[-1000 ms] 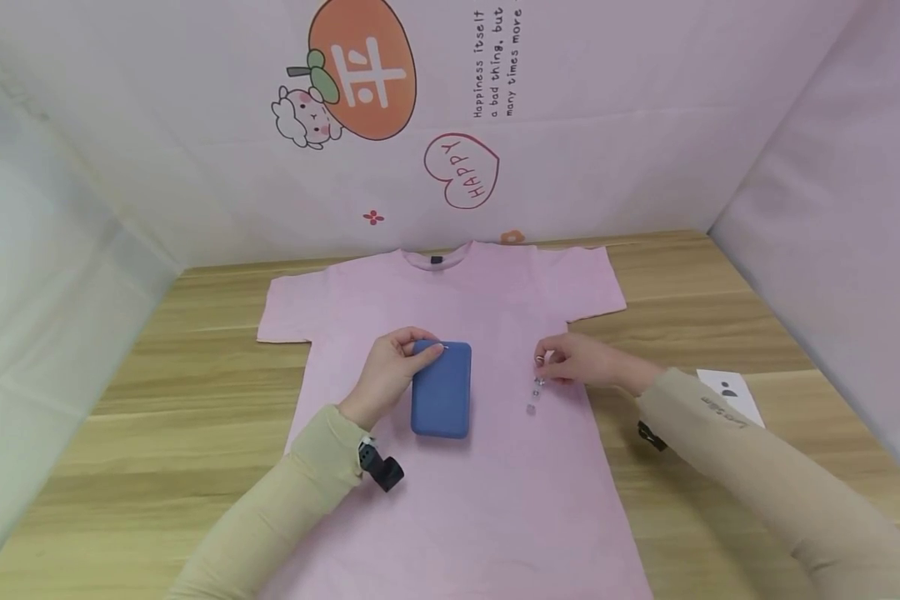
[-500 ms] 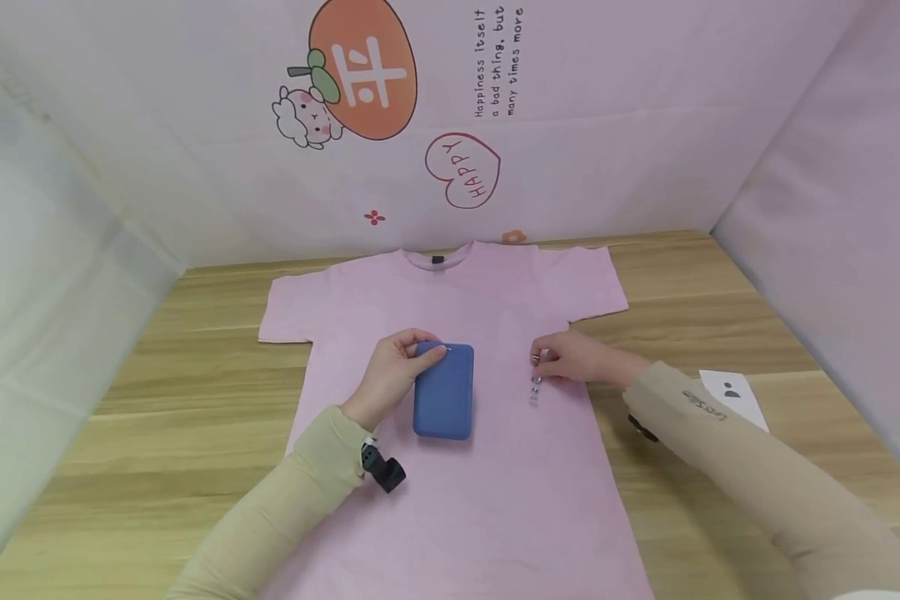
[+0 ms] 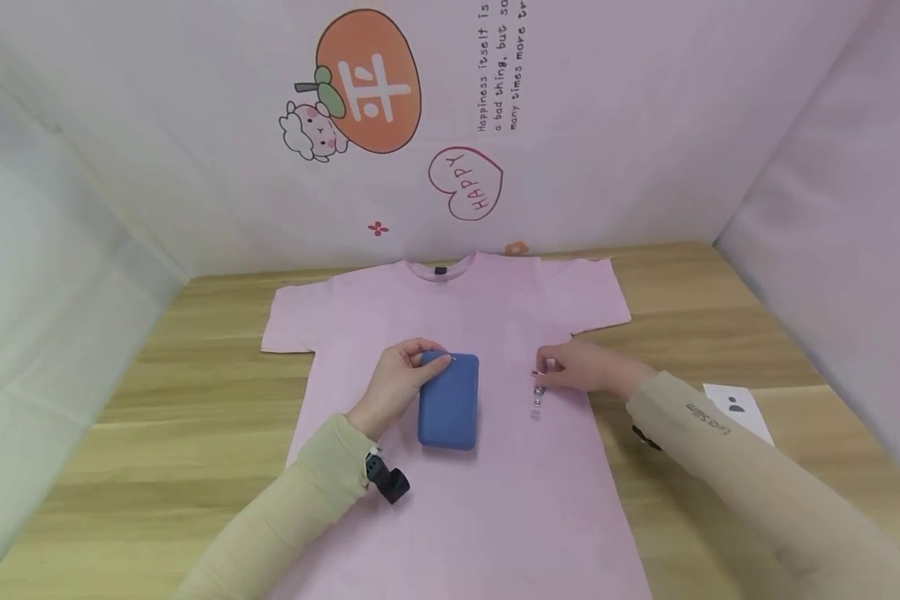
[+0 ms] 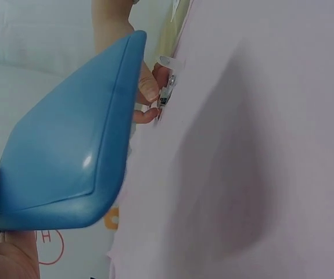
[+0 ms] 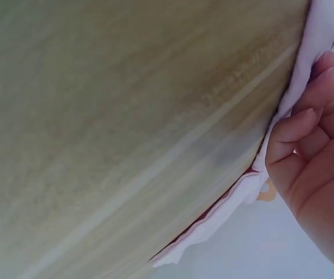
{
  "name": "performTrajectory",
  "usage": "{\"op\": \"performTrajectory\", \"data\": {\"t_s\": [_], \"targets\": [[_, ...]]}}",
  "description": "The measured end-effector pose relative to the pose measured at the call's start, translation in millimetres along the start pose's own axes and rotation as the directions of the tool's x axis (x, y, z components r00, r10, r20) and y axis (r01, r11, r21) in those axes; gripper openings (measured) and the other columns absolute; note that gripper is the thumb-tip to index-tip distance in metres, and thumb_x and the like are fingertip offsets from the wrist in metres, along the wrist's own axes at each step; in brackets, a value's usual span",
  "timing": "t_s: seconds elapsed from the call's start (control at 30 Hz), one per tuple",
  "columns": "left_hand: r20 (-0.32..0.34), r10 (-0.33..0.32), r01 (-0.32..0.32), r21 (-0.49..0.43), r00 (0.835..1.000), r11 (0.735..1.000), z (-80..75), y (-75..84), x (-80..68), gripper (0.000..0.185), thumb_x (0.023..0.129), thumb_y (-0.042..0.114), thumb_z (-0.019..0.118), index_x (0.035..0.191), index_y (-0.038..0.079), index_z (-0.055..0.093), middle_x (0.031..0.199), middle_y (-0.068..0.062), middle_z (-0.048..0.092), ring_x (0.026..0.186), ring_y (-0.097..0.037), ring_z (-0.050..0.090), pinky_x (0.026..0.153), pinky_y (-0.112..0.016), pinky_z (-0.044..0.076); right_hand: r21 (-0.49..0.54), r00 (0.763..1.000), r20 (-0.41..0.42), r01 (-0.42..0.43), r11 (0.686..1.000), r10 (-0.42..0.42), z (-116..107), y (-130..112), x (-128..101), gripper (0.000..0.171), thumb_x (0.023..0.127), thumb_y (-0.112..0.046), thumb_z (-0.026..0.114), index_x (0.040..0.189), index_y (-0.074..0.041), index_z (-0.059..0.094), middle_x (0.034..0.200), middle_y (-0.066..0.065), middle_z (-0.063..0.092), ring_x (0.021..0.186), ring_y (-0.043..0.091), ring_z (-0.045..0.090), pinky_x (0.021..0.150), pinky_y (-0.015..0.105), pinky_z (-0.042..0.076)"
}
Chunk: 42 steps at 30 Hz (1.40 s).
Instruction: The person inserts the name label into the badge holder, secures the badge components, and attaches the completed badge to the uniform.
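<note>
A pink T-shirt lay spread flat on a wooden table, its collar toward the far wall. The left hand gripped the far left corner of a blue rectangular case resting on the middle of the shirt. To the right, the right hand pinched the top of a small metal clip lying on the shirt, near its right edge. A white card lay on the table at the far right, partly hidden behind the right sleeve. A wrist camera sat on the left forearm.
</note>
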<state>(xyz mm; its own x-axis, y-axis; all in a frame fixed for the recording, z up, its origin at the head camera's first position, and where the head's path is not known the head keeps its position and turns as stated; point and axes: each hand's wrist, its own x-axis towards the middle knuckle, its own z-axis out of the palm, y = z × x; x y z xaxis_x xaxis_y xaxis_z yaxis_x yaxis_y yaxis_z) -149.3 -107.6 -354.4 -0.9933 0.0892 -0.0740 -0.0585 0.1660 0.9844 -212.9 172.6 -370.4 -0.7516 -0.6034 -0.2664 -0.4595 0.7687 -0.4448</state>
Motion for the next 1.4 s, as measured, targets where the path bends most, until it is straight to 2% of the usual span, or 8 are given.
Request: {"op": "performTrajectory", "data": {"t_s": [0.2,0.4,0.53,0.73,0.93,1.07,1.2,1.4], "targets": [[-0.002,0.001,-0.001,0.012,1.000,1.000,2.6,0.0,-2.3,0.018,0.088,0.011,0.066,0.102,0.000,0.065,0.058,0.006,0.048,0.056,-0.009,0.039,0.052,-0.020,0.030,0.033,0.998,-0.059,-0.002,0.999,0.004,4.5,-0.7,-3.8,0.014,0.091,-0.028,0.062,0.091,-0.013,0.061,0.062,-0.004,0.049,0.055,0.010,0.040,0.052,0.023,0.035],[0.007,-0.006,0.007,-0.021,1.000,1.000,5.4,2.8,-1.2,0.018,0.089,0.011,0.065,0.103,0.000,0.064,0.069,0.004,0.062,0.065,-0.008,0.054,0.062,-0.020,0.043,0.134,0.985,-0.171,0.014,0.991,0.009,-1.3,-3.8,-2.3,0.012,0.093,-0.023,0.060,0.093,-0.011,0.061,0.063,-0.002,0.050,0.056,0.012,0.042,0.051,0.025,0.036],[0.000,-0.008,0.008,-0.039,1.000,0.999,8.2,3.5,0.7,0.017,0.089,0.010,0.065,0.102,0.000,0.064,0.072,0.002,0.065,0.068,-0.008,0.057,0.065,-0.021,0.045,0.248,0.968,-0.249,0.043,0.968,0.020,-7.2,-14.2,-5.7,0.014,0.095,-0.021,0.057,0.097,-0.008,0.061,0.068,0.006,0.057,0.062,0.014,0.049,0.056,0.026,0.040],[-0.021,-0.015,0.015,-0.038,1.000,0.999,13.6,3.3,2.2,0.015,0.089,0.011,0.066,0.100,0.001,0.065,0.073,0.000,0.068,0.065,-0.007,0.057,0.062,-0.021,0.044,0.443,0.954,-0.294,0.079,0.893,0.062,-8.6,-27.9,-8.9,0.021,0.097,-0.018,0.053,0.104,0.001,0.058,0.085,0.015,0.060,0.075,0.016,0.057,0.071,0.026,0.050],[-0.040,-0.025,0.023,-0.042,0.999,0.999,17.6,4.1,4.4,0.017,0.089,0.013,0.065,0.101,0.002,0.065,0.079,-0.003,0.070,0.069,-0.007,0.057,0.065,-0.021,0.045,0.640,0.953,-0.290,0.127,0.758,0.086,-6.8,-40.2,-8.8,0.025,0.098,-0.012,0.050,0.111,0.010,0.050,0.090,0.017,0.055,0.075,0.012,0.056,0.071,0.024,0.054],[-0.049,-0.030,0.029,-0.037,0.998,0.999,18.5,4.9,5.3,0.016,0.089,0.014,0.065,0.101,0.002,0.065,0.079,-0.003,0.070,0.070,-0.007,0.058,0.065,-0.020,0.045,0.708,0.958,-0.273,0.136,0.693,0.090,-6.3,-50.9,-9.8,0.028,0.098,-0.014,0.050,0.114,0.009,0.048,0.093,0.014,0.055,0.079,0.010,0.057,0.073,0.024,0.055],[-0.059,-0.032,0.029,-0.057,0.998,0.998,19.4,5.8,7.3,0.016,0.089,0.014,0.066,0.101,0.002,0.066,0.079,-0.004,0.070,0.070,-0.008,0.059,0.065,-0.021,0.046,0.740,0.960,-0.265,0.145,0.657,0.087,-6.6,-60.2,-8.0,0.029,0.098,-0.017,0.051,0.115,0.007,0.048,0.097,0.014,0.054,0.082,0.011,0.056,0.075,0.025,0.055],[-0.056,-0.047,0.044,-0.053,0.997,0.998,22.2,6.6,7.7,0.018,0.089,0.015,0.066,0.101,0.002,0.066,0.087,-0.009,0.072,0.072,-0.008,0.062,0.066,-0.021,0.049,0.761,0.965,-0.251,0.145,0.633,0.081,-4.9,-71.0,-4.0,0.029,0.096,-0.014,0.054,0.116,0.006,0.048,0.097,0.011,0.055,0.083,0.013,0.055,0.074,0.026,0.056]]}}
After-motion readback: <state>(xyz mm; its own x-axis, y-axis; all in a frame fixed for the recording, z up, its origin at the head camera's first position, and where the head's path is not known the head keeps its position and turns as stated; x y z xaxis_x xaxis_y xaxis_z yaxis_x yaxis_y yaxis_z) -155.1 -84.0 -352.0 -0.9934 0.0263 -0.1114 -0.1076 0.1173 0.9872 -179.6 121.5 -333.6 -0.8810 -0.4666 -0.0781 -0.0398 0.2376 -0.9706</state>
